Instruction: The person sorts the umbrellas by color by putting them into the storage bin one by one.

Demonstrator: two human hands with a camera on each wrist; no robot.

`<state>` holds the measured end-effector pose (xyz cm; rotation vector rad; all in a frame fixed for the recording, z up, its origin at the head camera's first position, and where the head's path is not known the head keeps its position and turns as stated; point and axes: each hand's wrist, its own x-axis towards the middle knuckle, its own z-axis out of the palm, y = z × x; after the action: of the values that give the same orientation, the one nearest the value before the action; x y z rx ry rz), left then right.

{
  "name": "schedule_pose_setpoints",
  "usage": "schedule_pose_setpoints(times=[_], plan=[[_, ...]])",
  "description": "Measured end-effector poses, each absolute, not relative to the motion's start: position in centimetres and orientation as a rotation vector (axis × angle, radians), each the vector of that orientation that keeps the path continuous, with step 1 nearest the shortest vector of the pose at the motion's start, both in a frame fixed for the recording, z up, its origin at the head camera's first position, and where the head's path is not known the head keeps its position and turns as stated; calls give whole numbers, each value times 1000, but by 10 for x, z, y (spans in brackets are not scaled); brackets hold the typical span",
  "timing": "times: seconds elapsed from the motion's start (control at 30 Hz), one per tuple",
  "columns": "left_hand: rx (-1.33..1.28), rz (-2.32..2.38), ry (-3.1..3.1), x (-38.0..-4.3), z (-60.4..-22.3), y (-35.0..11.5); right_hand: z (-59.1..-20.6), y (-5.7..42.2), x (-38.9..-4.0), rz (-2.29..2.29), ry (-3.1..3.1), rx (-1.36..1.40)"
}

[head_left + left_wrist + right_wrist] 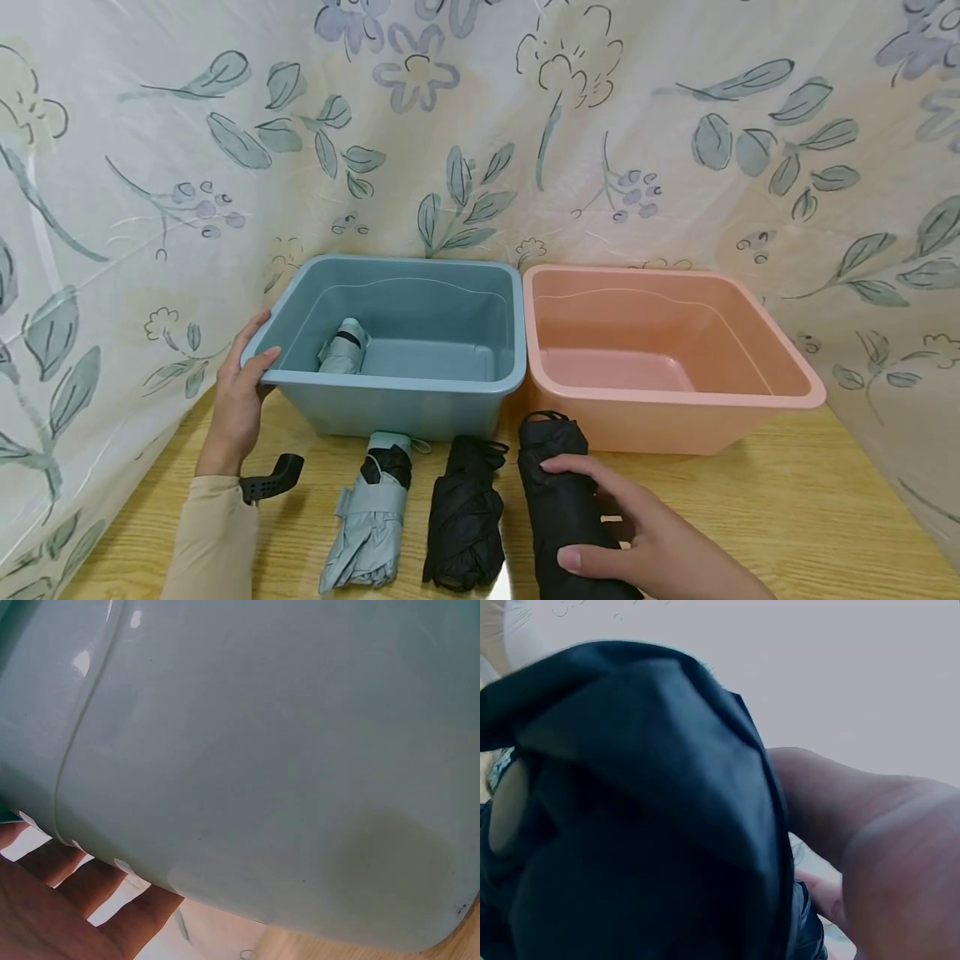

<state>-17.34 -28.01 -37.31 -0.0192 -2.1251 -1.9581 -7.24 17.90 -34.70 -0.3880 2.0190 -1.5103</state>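
Observation:
My left hand (238, 396) grips the left rim of a blue plastic bin (420, 385), its thumb over the edge; in the left wrist view, the fingers (97, 889) lie along the bin wall (262, 765). A light-blue folded umbrella (347, 354) with a dark band lies inside that bin. With thumb and fingers around it, my right hand (637, 525) holds a large black folded umbrella (555, 492) in front of the bins. Its dark cloth (652, 802) fills much of the right wrist view. To its left are a smaller black folded umbrella (465, 517) and a pale blue-grey folded umbrella (371, 521).
A pink plastic bin (675, 396) stands right beside the blue one, with nothing seen inside it. Both stand on a wood-grain table (787, 517). Behind and at the sides hangs a floral cloth (465, 125). A black strap mount (277, 477) juts from the left wrist.

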Motion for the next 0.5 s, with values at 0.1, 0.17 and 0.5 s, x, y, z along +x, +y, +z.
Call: schedule_pose_setpoints(times=[0.1, 0.17, 0.5], plan=[[-21, -1962, -2121, -174, -373, -280, -343, 181, -70, -1529, 1996, -359], [-21, -1961, -2122, -174, -373, -280, -341, 183, -68, -1547, 1977, -339], [-10, -1960, -2135, -175, -373, -281, -324, 197, -63, -1582, 2130, -379]])
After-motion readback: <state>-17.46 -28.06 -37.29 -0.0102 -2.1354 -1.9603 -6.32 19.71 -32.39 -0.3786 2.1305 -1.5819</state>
